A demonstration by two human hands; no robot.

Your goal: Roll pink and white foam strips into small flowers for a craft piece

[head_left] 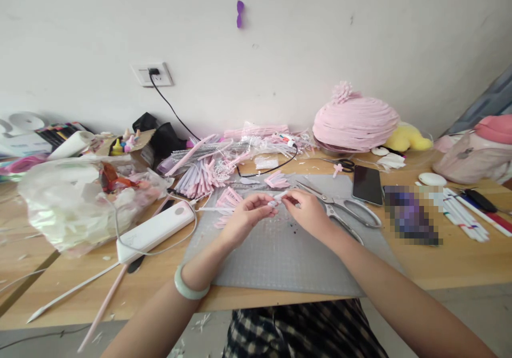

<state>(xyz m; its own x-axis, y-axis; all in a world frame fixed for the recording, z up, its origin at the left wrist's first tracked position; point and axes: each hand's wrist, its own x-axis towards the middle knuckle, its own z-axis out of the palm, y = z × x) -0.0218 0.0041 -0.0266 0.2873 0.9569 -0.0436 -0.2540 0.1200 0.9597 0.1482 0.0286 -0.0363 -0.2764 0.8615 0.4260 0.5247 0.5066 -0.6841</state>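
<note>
At left, white rectangular plastic power bank (156, 231) on light wooden desk (460, 264). Centre, over grey gridded cutting mat (276, 272): left hand (244, 215) and right hand (309, 212) nearly together, pinching small pale fuzzy piece (279, 198). Best kept light and steady. Rightward, silver metal scissors (330, 209).

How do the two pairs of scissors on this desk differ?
The silver scissors are much larger; the black-handled scissors are small. The silver scissors have metallic grey handles, while the black-handled scissors have dark loops. The silver scissors lie on the grey mat; the black-handled scissors lie beyond its far edge, on the wooden desk. Both have two finger loops and point their blades roughly leftward.
</note>
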